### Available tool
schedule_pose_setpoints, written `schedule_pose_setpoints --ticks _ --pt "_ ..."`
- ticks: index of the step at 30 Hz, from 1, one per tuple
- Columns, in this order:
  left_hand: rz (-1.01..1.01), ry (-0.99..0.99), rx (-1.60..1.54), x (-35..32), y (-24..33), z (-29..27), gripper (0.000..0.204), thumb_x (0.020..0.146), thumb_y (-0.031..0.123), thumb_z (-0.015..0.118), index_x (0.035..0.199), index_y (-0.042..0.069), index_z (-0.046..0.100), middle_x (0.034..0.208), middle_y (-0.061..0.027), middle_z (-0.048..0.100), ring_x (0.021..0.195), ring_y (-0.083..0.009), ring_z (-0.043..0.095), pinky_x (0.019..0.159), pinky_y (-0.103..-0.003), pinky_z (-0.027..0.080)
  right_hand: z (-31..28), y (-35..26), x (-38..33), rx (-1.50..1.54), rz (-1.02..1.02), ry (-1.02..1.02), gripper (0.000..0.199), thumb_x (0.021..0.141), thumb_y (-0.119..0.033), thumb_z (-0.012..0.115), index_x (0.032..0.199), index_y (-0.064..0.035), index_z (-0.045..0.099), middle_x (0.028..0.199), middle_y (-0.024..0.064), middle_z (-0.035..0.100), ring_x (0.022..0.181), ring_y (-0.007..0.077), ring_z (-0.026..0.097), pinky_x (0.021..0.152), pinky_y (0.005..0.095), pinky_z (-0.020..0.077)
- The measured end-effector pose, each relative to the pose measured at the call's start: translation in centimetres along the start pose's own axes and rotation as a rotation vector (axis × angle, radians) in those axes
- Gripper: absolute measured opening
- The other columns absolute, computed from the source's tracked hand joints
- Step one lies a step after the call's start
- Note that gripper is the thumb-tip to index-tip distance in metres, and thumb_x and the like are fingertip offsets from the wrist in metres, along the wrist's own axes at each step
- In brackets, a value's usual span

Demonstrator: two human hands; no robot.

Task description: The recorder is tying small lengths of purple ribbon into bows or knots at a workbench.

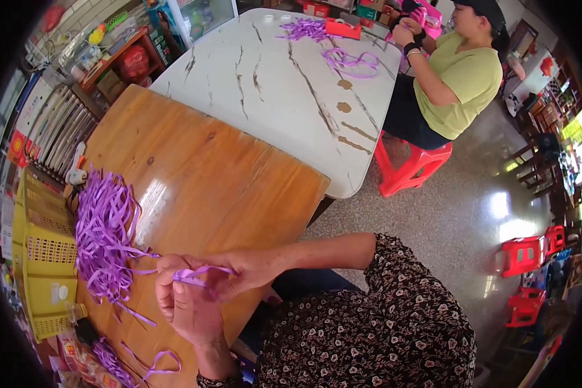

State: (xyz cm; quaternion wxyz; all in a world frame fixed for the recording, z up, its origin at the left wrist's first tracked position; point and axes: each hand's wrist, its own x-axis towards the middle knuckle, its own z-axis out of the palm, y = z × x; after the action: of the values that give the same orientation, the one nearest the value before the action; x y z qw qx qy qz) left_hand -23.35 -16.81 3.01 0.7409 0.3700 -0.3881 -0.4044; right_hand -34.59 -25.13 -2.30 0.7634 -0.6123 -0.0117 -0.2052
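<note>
A short length of purple ribbon (191, 277) is bent into a loop between my two hands, above the wooden table (200, 174). My left hand (191, 307) pinches it between thumb and curled fingers. From the right, my right hand (242, 271) grips the other side of the loop, its fingertips partly hidden. A ribbon end pokes out to the left of my left hand, towards a large tangled pile of purple ribbons (107, 233) on the table's left side. Nearer to me lie a smaller bunch of ribbons (112, 365) and a loose curled ribbon (165, 371).
Yellow plastic baskets (45, 258) line the left edge. A white marble-patterned table (271, 84) adjoins at the far side, carrying more purple ribbons (304, 28) and a red tape dispenser (343, 28). Beyond it, a person in a yellow-green shirt (465, 84) sits on a red stool (410, 169).
</note>
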Motion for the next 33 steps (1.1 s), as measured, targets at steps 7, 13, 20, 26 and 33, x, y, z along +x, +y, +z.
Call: schedule_pose_setpoints --ticks 7,13,20,26,33 --pt "0.036 0.047 0.005 2.7 -1.1 0.8 0.014 0.089 0.011 0.053 0.098 0.0 0.057 0.097 -0.0085 0.054 0.088 -0.0178 0.055 0.08 -0.031 0.044 -2.2 -3.8 -5.2 0.088 0.226 0.012 0.028 0.089 -0.019 0.058 0.112 -0.0025 0.055 0.071 0.0005 0.057 0.062 0.0078 0.055 0.058 0.0233 0.0445" --pt "-0.137 0.117 0.31 1.5 -4.3 -0.9 0.02 0.09 0.008 0.054 0.107 0.0 0.057 0.096 -0.0056 0.059 0.086 -0.0132 0.055 0.076 -0.026 0.044 -6.4 -10.4 -9.2 -0.296 0.205 0.434 0.019 0.091 -0.018 0.054 0.103 -0.0044 0.061 0.07 -0.0017 0.054 0.061 0.0041 0.051 0.054 0.0206 0.0412" --pt "-0.218 0.048 0.419 -0.3 -3.5 -3.1 0.014 0.089 0.007 0.054 0.099 0.0 0.061 0.083 -0.0031 0.059 0.072 -0.0112 0.054 0.07 -0.024 0.044 -12.6 -17.7 -9.3 -0.86 -0.027 0.755 0.015 0.091 -0.012 0.054 0.101 -0.0039 0.063 0.07 -0.0022 0.057 0.061 0.003 0.049 0.053 0.0194 0.0359" --pt "-0.28 0.076 0.434 -1.1 -3.1 -4.0 0.013 0.089 0.005 0.055 0.098 0.0 0.062 0.083 -0.0028 0.059 0.073 -0.0105 0.054 0.07 -0.023 0.044 -20.0 -19.6 -8.5 -1.257 -0.086 0.956 0.023 0.085 -0.026 0.063 0.095 -0.0053 0.062 0.068 0.0026 0.059 0.06 0.0092 0.052 0.053 0.0249 0.0399" --pt "-0.318 0.034 0.45 -2.4 -2.4 -4.5 0.012 0.089 0.005 0.055 0.098 0.0 0.062 0.083 -0.0018 0.059 0.076 -0.0099 0.054 0.07 -0.021 0.043 -22.9 -11.2 -12.1 -1.754 0.051 0.998 0.028 0.081 -0.019 0.066 0.102 -0.0002 0.06 0.091 0.0137 0.064 0.086 0.0235 0.062 0.076 0.033 0.048"
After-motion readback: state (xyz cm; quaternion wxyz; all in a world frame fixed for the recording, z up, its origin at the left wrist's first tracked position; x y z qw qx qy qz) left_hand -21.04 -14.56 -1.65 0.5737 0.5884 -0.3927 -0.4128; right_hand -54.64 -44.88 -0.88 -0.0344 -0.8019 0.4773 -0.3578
